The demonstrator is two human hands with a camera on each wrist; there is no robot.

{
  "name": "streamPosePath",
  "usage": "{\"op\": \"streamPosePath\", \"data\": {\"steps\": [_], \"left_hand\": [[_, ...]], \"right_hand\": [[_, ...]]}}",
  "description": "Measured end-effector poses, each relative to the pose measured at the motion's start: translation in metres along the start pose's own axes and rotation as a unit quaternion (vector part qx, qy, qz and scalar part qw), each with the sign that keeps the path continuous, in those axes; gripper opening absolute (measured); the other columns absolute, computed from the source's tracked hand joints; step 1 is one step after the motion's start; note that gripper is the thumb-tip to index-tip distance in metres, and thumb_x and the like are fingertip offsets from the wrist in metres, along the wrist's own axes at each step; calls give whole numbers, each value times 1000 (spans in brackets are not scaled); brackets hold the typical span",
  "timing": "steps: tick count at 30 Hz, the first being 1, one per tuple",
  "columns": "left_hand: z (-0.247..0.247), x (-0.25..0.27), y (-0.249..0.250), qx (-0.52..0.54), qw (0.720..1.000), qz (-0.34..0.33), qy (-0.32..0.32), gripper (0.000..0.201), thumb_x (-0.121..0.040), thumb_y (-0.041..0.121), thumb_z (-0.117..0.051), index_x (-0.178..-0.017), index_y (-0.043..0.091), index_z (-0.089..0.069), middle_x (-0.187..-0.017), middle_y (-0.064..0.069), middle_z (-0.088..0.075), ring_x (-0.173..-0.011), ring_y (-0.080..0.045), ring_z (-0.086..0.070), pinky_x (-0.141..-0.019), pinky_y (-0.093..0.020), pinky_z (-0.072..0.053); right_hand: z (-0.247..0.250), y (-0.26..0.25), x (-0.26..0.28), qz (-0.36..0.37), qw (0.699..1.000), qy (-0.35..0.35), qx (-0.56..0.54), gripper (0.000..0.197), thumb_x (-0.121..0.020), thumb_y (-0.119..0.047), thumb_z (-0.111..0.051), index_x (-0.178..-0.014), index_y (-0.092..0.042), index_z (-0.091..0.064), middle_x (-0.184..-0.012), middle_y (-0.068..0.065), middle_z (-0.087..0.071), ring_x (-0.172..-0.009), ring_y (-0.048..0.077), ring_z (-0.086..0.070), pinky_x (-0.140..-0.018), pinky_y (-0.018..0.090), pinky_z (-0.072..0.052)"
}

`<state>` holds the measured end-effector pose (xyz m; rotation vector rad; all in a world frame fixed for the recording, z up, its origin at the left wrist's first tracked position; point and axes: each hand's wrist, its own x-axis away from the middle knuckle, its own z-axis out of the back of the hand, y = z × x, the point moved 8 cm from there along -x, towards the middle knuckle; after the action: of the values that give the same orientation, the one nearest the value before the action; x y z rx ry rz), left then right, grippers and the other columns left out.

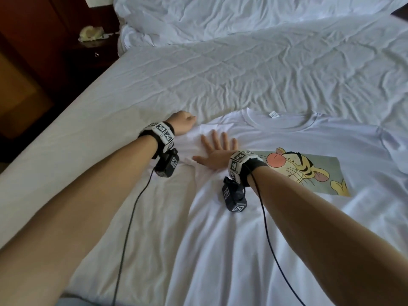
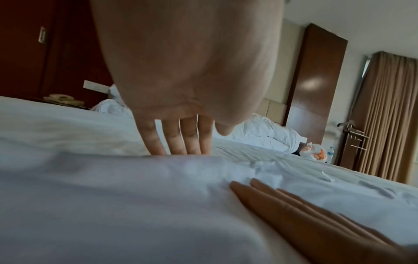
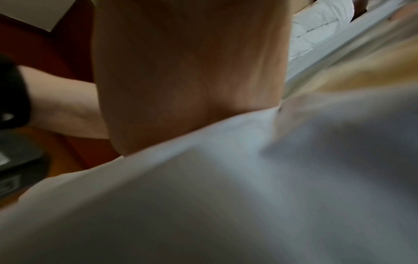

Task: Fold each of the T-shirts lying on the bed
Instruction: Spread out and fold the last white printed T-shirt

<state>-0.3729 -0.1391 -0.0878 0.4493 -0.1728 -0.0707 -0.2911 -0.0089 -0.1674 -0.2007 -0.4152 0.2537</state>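
A white T-shirt (image 1: 254, 206) with a tiger cartoon print (image 1: 302, 168) lies face up on the bed, collar (image 1: 280, 121) away from me. Its left sleeve (image 1: 207, 129) is turned in over the shoulder. My right hand (image 1: 217, 149) lies flat with fingers spread and presses on that shoulder; the left wrist view shows it flat on the cloth (image 2: 294, 205). My left hand (image 1: 184, 122) is at the shirt's outer left edge. Its fingers (image 2: 178, 141) point straight down and their tips are hidden behind a ridge of fabric. The right wrist view shows only my palm (image 3: 192, 80) and blurred white cloth.
The wrinkled white bedsheet (image 1: 220, 74) stretches beyond the shirt, with a bunched duvet (image 1: 242, 14) at the head. The bed's left edge (image 1: 55, 120) drops to a dark nightstand holding a crumpled item (image 1: 91, 33). A plastic bag (image 2: 314, 151) and curtains (image 2: 389, 116) stand far right.
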Motion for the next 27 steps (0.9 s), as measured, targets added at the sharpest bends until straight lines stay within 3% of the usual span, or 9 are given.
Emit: {"op": "streamPosePath", "data": {"steps": [2, 5, 10, 13, 15, 19, 21, 24, 27], "left_hand": [[-8, -16, 10, 0, 1000, 6, -6, 40, -103, 38, -47, -98, 6, -71, -103, -13, -71, -97, -30, -65, -82, -32, -47], [-12, -34, 18, -35, 999, 11, 8, 28, -94, 35, -64, -84, 9, -68, -82, -10, -65, -79, -25, -60, -68, -29, -42], [-19, -43, 15, -39, 999, 11, -29, 31, -81, 39, -85, -92, 11, -78, -92, -3, -74, -84, -18, -64, -74, -26, -46], [-17, -43, 17, -56, 998, 1, -9, 18, -86, 25, -81, -93, 10, -76, -92, -6, -73, -90, -22, -67, -74, -24, -43], [-9, -43, 18, -52, 998, -3, 22, 10, -89, 20, -76, -91, 12, -70, -94, -8, -72, -97, -28, -69, -78, -29, -49], [12, -38, 31, -49, 992, -21, 115, 6, -92, 21, -71, -89, 18, -67, -100, -9, -72, -94, -32, -67, -85, -37, -55], [12, -37, 31, -42, 991, -20, 127, 7, -94, 25, -68, -91, 19, -67, -102, -6, -71, -95, -31, -66, -87, -37, -55], [4, -34, 12, -39, 996, 11, 74, 28, -97, 43, -62, -100, 15, -62, -100, -3, -63, -94, -27, -60, -84, -34, -49], [5, -15, -24, -106, 993, 47, -8, 43, -95, 56, -59, -86, 14, -58, -86, -6, -61, -81, -25, -57, -71, -31, -40]], "right_hand": [[-2, 2, -1, 2, 1000, -1, -7, 96, -89, -86, -27, -159, -38, 18, -165, 0, 33, -150, 33, 31, -120, 60, 17], [-3, 2, -4, 7, 1000, 3, -24, 97, -88, -86, -29, -160, -38, 16, -165, 0, 32, -151, 32, 31, -119, 60, 18], [-3, 1, -3, 9, 999, -1, -30, 97, -89, -85, -30, -160, -37, 17, -164, 2, 35, -150, 33, 34, -118, 61, 19], [-2, 1, -2, 10, 999, 3, -35, 97, -90, -84, -30, -160, -36, 17, -163, 3, 37, -148, 33, 36, -118, 61, 20], [0, -1, 1, 12, 1000, -2, -26, 97, -90, -84, -30, -160, -37, 17, -163, 2, 36, -148, 34, 36, -118, 61, 20], [7, 4, 4, 13, 1000, -20, 3, 92, -90, -84, -30, -160, -42, 13, -166, -2, 29, -152, 33, 29, -120, 59, 17], [7, 7, 6, 22, 1000, -19, 8, 90, -91, -83, -30, -160, -44, 12, -167, -4, 28, -152, 31, 28, -121, 56, 17], [4, 8, 7, 26, 999, -16, 24, 89, -91, -84, -26, -159, -43, 15, -166, -5, 30, -152, 30, 30, -120, 55, 19], [3, 7, 9, 31, 999, -12, 23, 89, -91, -84, -22, -159, -42, 16, -166, -4, 30, -152, 31, 29, -121, 55, 18]]}}
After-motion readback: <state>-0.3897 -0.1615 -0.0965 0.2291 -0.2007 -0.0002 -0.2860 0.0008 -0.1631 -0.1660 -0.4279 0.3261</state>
